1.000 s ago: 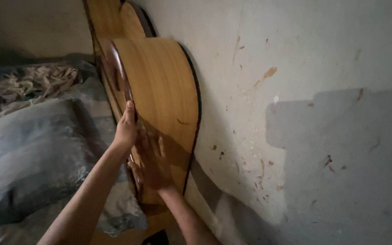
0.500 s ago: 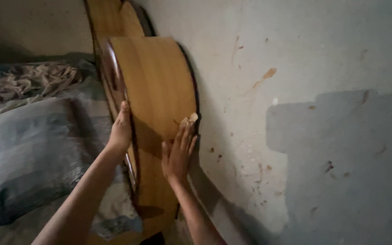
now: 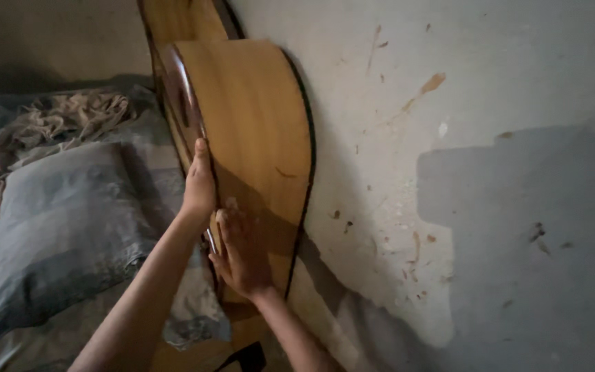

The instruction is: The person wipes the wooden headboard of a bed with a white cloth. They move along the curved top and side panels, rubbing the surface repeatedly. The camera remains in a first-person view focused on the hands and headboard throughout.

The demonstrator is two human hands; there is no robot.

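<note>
Left of the fingers, a grey pillow (image 3: 63, 227) lying on a bed (image 3: 8, 348). Beyond it, further left and up, a crumpled beige cloth (image 3: 56, 127). Right of the fingers, a pale wall (image 3: 490, 76), scuffed, flecked with brown marks and chipped patches. Lower on that wall, well right of the fingers, a broad grey painted patch (image 3: 518, 241) with ragged edges.

guitar (image 3: 256, 138): honey-brown wood, dark edging; pillow (image 3: 63, 227): grey; wall (image 3: 483, 138): off-white, stained
</note>
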